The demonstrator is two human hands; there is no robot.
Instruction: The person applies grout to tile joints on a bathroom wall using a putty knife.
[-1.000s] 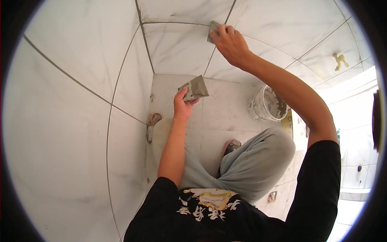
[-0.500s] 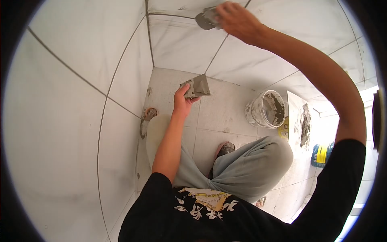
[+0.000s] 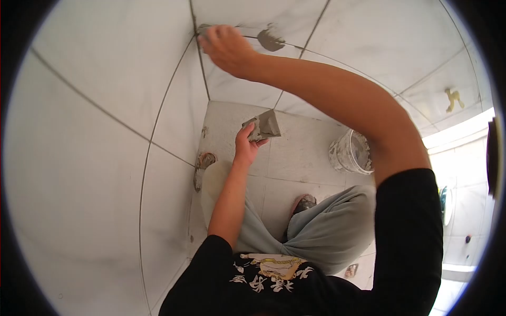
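In the head view, my left hand [image 3: 249, 143] is closed on the near edge of a small square board [image 3: 269, 125] loaded with grey grout. It hangs above the floor, close to the foot of the wall. My right hand [image 3: 226, 48] is up at the wall corner, fingers closed around a grout scraper [image 3: 203, 30] that is mostly hidden behind them. The scraper is against the horizontal tile joint where the two walls meet. To the right of that hand, a wet smear of grout [image 3: 271, 40] sits over the same joint.
A mortar-splashed white bucket [image 3: 345, 152] stands on the tiled floor [image 3: 300, 137], partly behind my right forearm. Tiled walls rise at the left and ahead. My bent knees [image 3: 332, 226] take up the near floor. A yellowish mark [image 3: 453, 100] shows on the right wall.
My right hand has moved left along the joint to the corner with the scraper, and a grout smear now shows on the wall. The left hand still holds the board.
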